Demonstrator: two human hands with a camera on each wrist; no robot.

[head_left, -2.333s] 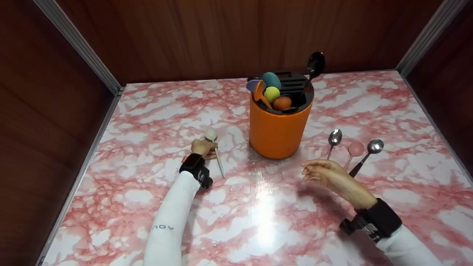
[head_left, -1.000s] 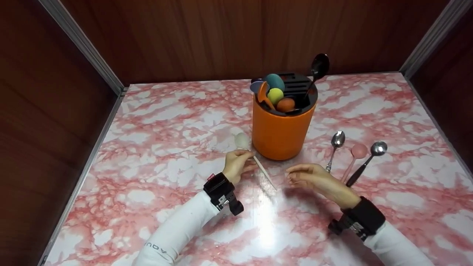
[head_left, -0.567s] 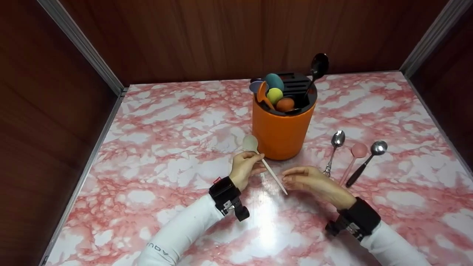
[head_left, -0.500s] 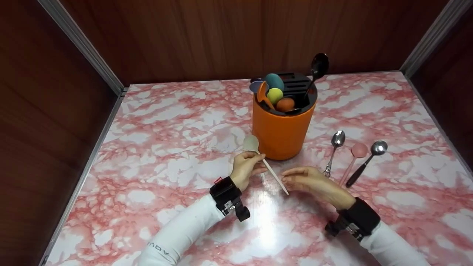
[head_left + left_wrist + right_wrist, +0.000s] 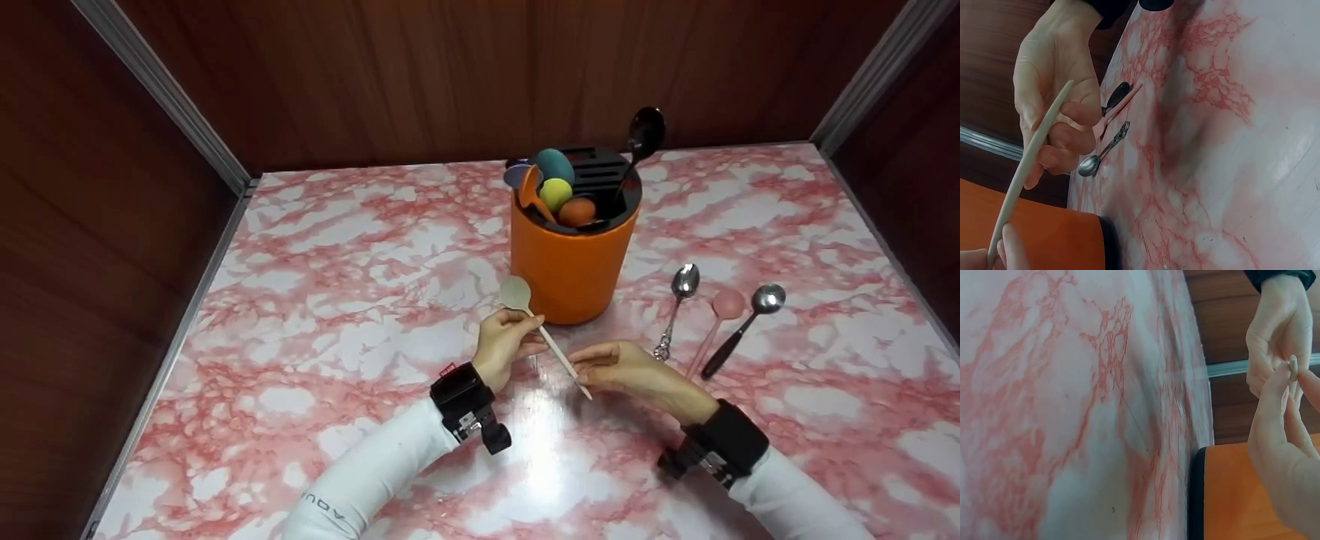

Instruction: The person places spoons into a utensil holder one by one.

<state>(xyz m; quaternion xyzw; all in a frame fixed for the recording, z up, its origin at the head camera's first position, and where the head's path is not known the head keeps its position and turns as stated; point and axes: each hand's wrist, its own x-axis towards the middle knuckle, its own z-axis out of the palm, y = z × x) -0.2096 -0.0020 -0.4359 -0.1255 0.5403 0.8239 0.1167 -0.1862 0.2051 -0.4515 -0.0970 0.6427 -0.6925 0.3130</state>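
Note:
A cream spoon is held tilted in front of the orange holder, bowl end up and to the left. My left hand pinches its handle just below the bowl. Farther down, near the narrow tip, my right hand has the handle between thumb and fingers. In the left wrist view the pale handle crosses in front of the right hand's curled fingers. Only the handle's end shows between the fingertips in the right wrist view. The bowl is hidden in both wrist views.
Several spoons stand in the holder, including a tall black spoon. To its right a silver spoon, a pink spoon and a dark-handled metal spoon lie on the marbled table. Wooden walls enclose the table.
My left hand has lifted the cream spoon from the table's left and brought it right, towards the holder's front. The right hand has moved left and taken hold of the handle's lower end.

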